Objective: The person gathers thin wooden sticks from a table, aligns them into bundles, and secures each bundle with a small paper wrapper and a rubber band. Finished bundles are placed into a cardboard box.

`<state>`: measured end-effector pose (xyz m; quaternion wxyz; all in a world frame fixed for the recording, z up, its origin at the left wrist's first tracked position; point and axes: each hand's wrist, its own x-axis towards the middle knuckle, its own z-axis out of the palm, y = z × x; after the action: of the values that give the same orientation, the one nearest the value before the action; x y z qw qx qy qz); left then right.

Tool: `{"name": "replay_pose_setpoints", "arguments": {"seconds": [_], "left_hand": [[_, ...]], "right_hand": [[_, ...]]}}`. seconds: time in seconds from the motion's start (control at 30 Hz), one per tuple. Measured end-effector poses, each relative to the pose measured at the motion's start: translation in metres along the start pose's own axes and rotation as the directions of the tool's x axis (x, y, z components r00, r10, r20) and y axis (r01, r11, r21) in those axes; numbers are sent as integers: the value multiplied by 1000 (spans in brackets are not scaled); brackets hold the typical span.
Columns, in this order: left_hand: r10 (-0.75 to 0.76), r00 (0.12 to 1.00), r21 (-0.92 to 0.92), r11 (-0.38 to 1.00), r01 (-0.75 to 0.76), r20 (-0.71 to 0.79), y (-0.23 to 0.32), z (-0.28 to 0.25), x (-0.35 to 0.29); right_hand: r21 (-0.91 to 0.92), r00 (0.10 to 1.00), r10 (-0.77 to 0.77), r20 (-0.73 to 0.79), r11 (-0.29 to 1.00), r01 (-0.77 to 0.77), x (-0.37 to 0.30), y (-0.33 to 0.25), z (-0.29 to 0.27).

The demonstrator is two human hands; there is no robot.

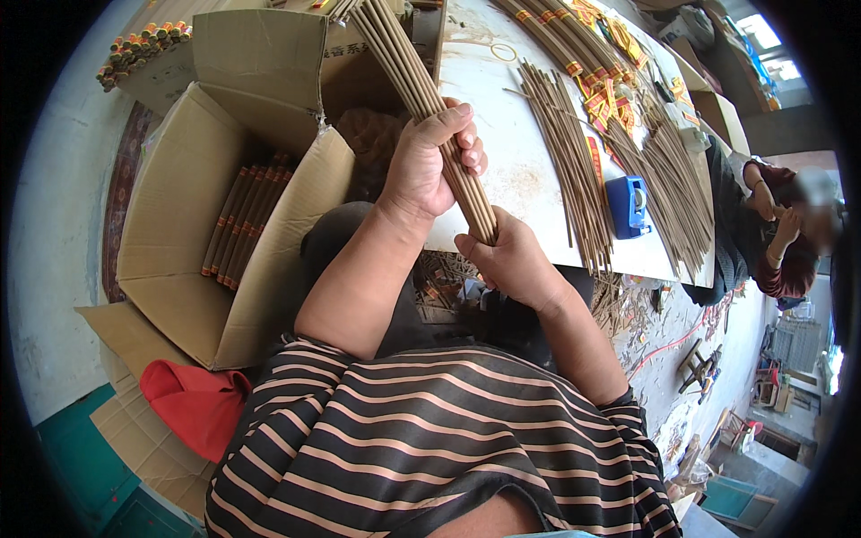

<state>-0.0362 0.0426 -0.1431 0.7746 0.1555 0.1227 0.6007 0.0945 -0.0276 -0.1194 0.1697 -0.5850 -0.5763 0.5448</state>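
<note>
Beside a white table (500, 117), left hand (421, 169) and right hand (520, 260) wrap fingers (473, 152) around brown sticks (409, 72) (slanted).

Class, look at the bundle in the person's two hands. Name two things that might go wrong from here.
1. No band shows around the bundle of incense sticks between the left hand and right hand, so sticks could slip out if either grip loosens.
2. Loose sticks reach the white table's near edge; a bump might knock some off.

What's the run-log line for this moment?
left grip: around stick bundle; right grip: at bundle's near end; blue tape dispenser: on white table
</note>
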Motion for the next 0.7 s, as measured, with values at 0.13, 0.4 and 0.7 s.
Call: {"name": "replay_pose_setpoints", "arguments": {"seconds": [0.13, 0.4, 0.7], "left_hand": [[-48, 998, 35, 998, 50, -34, -7, 0, -2], [-70, 995, 116, 990, 78, -70, -8, -10, 2], [94, 974, 193, 980, -53, -207, -7, 4, 0]], "right_hand": [[-150, 995, -55, -81, 988, 42, 5, 5, 0], [280, 976, 63, 207, 952, -121, 5, 4, -7], [-254, 866, -399, -303, 909, 330, 12, 18, 3]]}}
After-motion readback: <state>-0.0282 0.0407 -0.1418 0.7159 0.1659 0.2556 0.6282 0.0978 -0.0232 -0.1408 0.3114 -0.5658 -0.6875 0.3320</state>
